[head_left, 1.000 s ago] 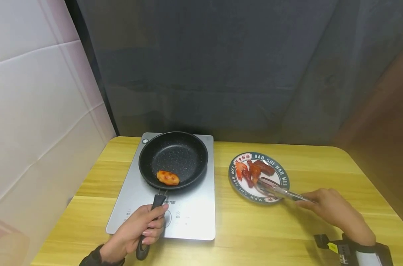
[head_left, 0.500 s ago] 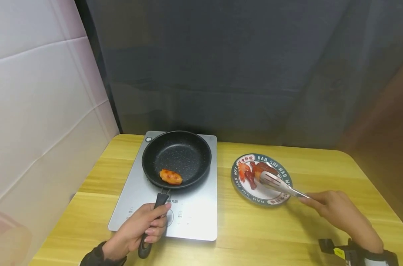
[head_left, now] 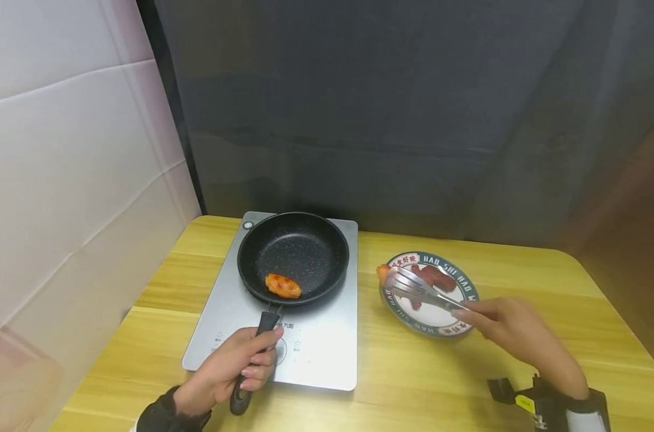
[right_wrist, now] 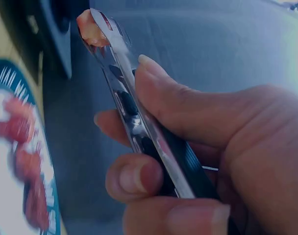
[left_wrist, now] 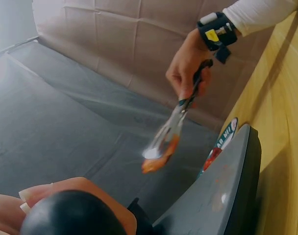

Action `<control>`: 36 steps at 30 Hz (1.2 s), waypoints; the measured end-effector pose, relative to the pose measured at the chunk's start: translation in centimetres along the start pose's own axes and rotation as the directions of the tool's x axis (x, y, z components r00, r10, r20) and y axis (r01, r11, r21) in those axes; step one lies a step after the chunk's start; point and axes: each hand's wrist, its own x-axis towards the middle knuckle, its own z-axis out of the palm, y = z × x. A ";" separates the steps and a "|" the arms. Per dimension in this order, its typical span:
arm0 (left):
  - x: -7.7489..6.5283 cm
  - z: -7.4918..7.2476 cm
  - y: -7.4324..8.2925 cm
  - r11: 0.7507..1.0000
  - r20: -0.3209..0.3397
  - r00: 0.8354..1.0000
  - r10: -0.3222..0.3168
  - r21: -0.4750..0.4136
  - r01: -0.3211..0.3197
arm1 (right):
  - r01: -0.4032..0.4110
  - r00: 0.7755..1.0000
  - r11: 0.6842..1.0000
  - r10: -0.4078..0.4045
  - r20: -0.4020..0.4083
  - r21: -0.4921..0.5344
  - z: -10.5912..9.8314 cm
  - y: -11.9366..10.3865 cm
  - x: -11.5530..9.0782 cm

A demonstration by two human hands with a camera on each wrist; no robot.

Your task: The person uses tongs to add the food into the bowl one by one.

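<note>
My left hand (head_left: 232, 365) grips the black handle (head_left: 268, 322) of a frying pan (head_left: 297, 255). A browned chicken wing piece (head_left: 282, 286) lies near the pan's front edge. My right hand (head_left: 502, 329) holds metal food tongs (right_wrist: 120, 81), thumb on one side and fingers on the other. Between the tongs' tips is an orange-brown piece of food (right_wrist: 91, 30), which looks like another chicken wing. In the head view, the tongs pass above a round plate (head_left: 424, 329) with green rim lettering and partly hide it. Reddish-brown meat pieces (head_left: 435, 276) lie on the plate.
The pan sits on a silver induction cooker (head_left: 327, 354) at the left of the wooden table (head_left: 402, 384). A dark cloth (head_left: 370, 120) hangs behind the table. Pale panels (head_left: 73, 180) stand at the left and a brown one (head_left: 629, 252) at the right.
My right hand has lifted the piece of food off the plate with the tongs and moved left. My left hand keeps its grip on the pan handle. The head view has shifted slightly.
</note>
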 end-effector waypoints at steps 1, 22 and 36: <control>0.0 0.0 0.0 1.000 0.000 1.000 -0.001 0.002 0.001 | 0.013 1.000 1.000 -0.013 0.002 0.005 0.0 -0.5 0.4; 0.1 -0.1 -0.2 1.000 -0.018 1.000 0.004 0.031 -0.004 | 0.171 0.953 0.969 -0.208 0.220 0.178 1.1 -10.3 9.9; 0.1 0.0 -0.1 1.000 -0.016 1.000 0.001 0.007 -0.001 | 0.358 0.917 0.932 -0.362 0.169 0.051 3.6 -13.4 15.3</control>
